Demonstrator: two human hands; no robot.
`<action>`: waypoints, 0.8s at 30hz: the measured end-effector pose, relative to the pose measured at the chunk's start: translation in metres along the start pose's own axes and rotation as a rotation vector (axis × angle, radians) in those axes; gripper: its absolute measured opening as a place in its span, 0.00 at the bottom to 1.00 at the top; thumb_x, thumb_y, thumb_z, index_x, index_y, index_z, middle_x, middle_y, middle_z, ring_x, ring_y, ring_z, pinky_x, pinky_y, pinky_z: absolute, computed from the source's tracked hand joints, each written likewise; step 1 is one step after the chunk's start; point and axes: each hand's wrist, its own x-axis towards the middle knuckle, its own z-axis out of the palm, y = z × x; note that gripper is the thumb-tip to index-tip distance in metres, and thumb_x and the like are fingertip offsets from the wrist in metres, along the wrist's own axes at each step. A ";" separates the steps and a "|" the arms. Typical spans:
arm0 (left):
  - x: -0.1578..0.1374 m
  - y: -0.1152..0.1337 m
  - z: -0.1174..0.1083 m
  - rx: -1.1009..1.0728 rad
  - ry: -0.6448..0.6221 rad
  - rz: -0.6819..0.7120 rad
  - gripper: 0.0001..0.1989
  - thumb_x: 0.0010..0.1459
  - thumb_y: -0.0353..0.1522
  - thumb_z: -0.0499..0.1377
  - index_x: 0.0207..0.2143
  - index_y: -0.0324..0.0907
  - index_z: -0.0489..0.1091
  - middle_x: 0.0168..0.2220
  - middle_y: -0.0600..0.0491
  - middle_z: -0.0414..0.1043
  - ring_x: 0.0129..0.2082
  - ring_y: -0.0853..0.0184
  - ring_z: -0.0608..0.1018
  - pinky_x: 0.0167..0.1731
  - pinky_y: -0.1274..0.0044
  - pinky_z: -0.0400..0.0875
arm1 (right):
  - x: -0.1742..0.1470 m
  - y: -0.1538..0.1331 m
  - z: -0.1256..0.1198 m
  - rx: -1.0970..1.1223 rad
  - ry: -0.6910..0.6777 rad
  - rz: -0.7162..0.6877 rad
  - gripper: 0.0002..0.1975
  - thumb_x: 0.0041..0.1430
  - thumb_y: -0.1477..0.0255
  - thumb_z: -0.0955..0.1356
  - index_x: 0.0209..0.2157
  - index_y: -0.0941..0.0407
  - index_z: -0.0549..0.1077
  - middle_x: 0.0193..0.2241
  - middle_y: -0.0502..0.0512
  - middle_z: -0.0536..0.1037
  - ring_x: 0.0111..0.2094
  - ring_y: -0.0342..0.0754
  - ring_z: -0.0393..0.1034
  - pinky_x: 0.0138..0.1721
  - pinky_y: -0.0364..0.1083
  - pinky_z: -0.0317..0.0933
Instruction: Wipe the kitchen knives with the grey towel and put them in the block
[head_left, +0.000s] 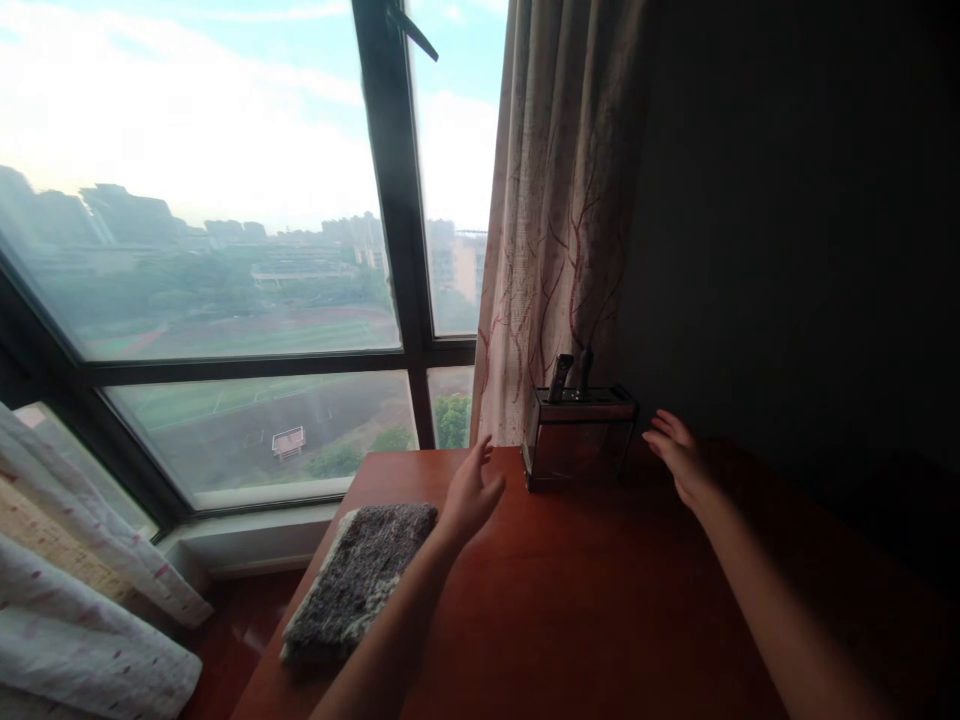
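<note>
A knife block [581,408] with a dark frame and clear-looking sides stands at the back of the reddish wooden table [555,580]. Two dark handles stick up from its top, one of them a black knife handle [559,378]. My left hand [474,490] is raised to the left of the block, fingers apart and holding nothing. On the other side, my right hand [676,455] reaches close to the block's right end, also open and apart from it. Below my left forearm lies a folded grey and white fluffy cloth [367,575], partly covered by the arm.
A large window with a dark frame [255,370] fills the left and centre. One patterned curtain [562,200] hangs behind the block, and another curtain [67,610] hangs at lower left. A dark wall [795,220] rises on the right. The table's left edge runs beside the cloth.
</note>
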 end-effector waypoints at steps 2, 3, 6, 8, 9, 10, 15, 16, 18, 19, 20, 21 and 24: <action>0.020 0.015 0.024 -0.103 -0.058 -0.054 0.36 0.51 0.30 0.59 0.63 0.39 0.55 0.58 0.37 0.66 0.57 0.53 0.70 0.54 0.61 0.63 | 0.013 -0.005 0.001 -0.040 0.012 0.006 0.30 0.43 0.68 0.71 0.51 0.50 0.68 0.57 0.59 0.68 0.59 0.56 0.61 0.56 0.52 0.60; 0.029 0.021 0.034 -0.123 -0.072 -0.064 0.37 0.51 0.29 0.59 0.63 0.39 0.54 0.59 0.37 0.65 0.57 0.53 0.69 0.54 0.61 0.63 | 0.017 -0.007 0.003 -0.057 0.014 0.013 0.29 0.43 0.69 0.71 0.51 0.51 0.69 0.56 0.59 0.69 0.59 0.57 0.61 0.55 0.52 0.61; 0.050 0.031 0.055 -0.162 -0.096 -0.068 0.39 0.48 0.28 0.60 0.64 0.41 0.54 0.61 0.39 0.63 0.58 0.53 0.68 0.55 0.63 0.63 | 0.022 -0.007 0.009 -0.091 0.005 0.032 0.27 0.42 0.70 0.70 0.49 0.52 0.71 0.52 0.59 0.72 0.55 0.57 0.66 0.50 0.51 0.65; 0.059 0.034 0.062 -0.185 -0.097 -0.076 0.40 0.48 0.28 0.59 0.64 0.41 0.54 0.62 0.40 0.62 0.59 0.52 0.67 0.55 0.63 0.62 | 0.022 -0.005 0.013 -0.102 -0.004 0.035 0.26 0.42 0.70 0.70 0.48 0.52 0.72 0.49 0.58 0.74 0.51 0.55 0.69 0.46 0.49 0.68; 0.061 0.035 0.064 -0.196 -0.097 -0.081 0.40 0.48 0.28 0.59 0.64 0.40 0.54 0.62 0.40 0.62 0.59 0.52 0.67 0.56 0.63 0.62 | 0.022 -0.005 0.015 -0.104 -0.008 0.035 0.25 0.42 0.71 0.70 0.47 0.52 0.72 0.48 0.57 0.75 0.49 0.55 0.70 0.44 0.48 0.68; 0.063 0.035 0.066 -0.207 -0.099 -0.086 0.40 0.48 0.28 0.59 0.64 0.40 0.54 0.62 0.40 0.62 0.59 0.51 0.67 0.56 0.63 0.62 | 0.021 -0.004 0.016 -0.103 -0.010 0.034 0.25 0.42 0.71 0.70 0.47 0.52 0.73 0.47 0.57 0.76 0.48 0.54 0.71 0.42 0.47 0.68; 0.064 0.036 0.069 -0.265 -0.113 -0.102 0.41 0.45 0.27 0.60 0.64 0.42 0.56 0.60 0.44 0.65 0.58 0.53 0.68 0.56 0.65 0.63 | 0.015 -0.006 0.018 -0.085 -0.016 0.033 0.26 0.41 0.73 0.70 0.47 0.52 0.73 0.46 0.57 0.76 0.49 0.54 0.71 0.42 0.47 0.68; 0.064 0.037 0.068 -0.274 -0.107 -0.107 0.41 0.45 0.27 0.60 0.64 0.42 0.56 0.60 0.44 0.65 0.59 0.53 0.67 0.56 0.65 0.63 | 0.014 -0.007 0.018 -0.080 -0.021 0.034 0.27 0.40 0.73 0.70 0.47 0.53 0.73 0.46 0.57 0.76 0.49 0.54 0.71 0.43 0.47 0.68; 0.062 0.037 0.064 -0.289 -0.085 -0.121 0.41 0.45 0.28 0.61 0.64 0.42 0.56 0.62 0.44 0.63 0.60 0.53 0.65 0.57 0.65 0.62 | 0.009 -0.009 0.021 -0.070 -0.038 0.037 0.28 0.39 0.73 0.70 0.48 0.54 0.73 0.47 0.59 0.76 0.50 0.55 0.71 0.44 0.48 0.68; 0.061 0.037 0.061 -0.296 -0.070 -0.131 0.41 0.45 0.28 0.61 0.63 0.41 0.56 0.62 0.44 0.62 0.61 0.52 0.64 0.57 0.65 0.61 | 0.006 -0.010 0.023 -0.065 -0.049 0.038 0.28 0.39 0.74 0.70 0.48 0.54 0.73 0.47 0.59 0.76 0.50 0.56 0.70 0.44 0.48 0.68; 0.059 0.037 0.058 -0.302 -0.054 -0.142 0.41 0.45 0.28 0.61 0.63 0.41 0.56 0.63 0.43 0.61 0.62 0.52 0.63 0.57 0.65 0.61 | 0.002 -0.012 0.027 -0.060 -0.060 0.038 0.29 0.39 0.73 0.70 0.48 0.54 0.73 0.47 0.59 0.76 0.51 0.56 0.70 0.45 0.48 0.68; 0.057 0.036 0.053 -0.309 -0.036 -0.154 0.41 0.45 0.28 0.62 0.63 0.40 0.57 0.63 0.42 0.61 0.62 0.51 0.63 0.57 0.65 0.60 | -0.001 -0.013 0.031 -0.054 -0.073 0.036 0.29 0.39 0.73 0.70 0.48 0.54 0.73 0.47 0.59 0.76 0.51 0.56 0.70 0.46 0.49 0.67; 0.050 0.033 0.036 -0.340 0.021 -0.184 0.39 0.46 0.29 0.61 0.63 0.40 0.57 0.63 0.42 0.61 0.62 0.51 0.63 0.57 0.65 0.61 | -0.014 -0.016 0.048 -0.036 -0.126 0.023 0.29 0.39 0.73 0.70 0.48 0.53 0.73 0.46 0.58 0.77 0.53 0.57 0.68 0.48 0.51 0.66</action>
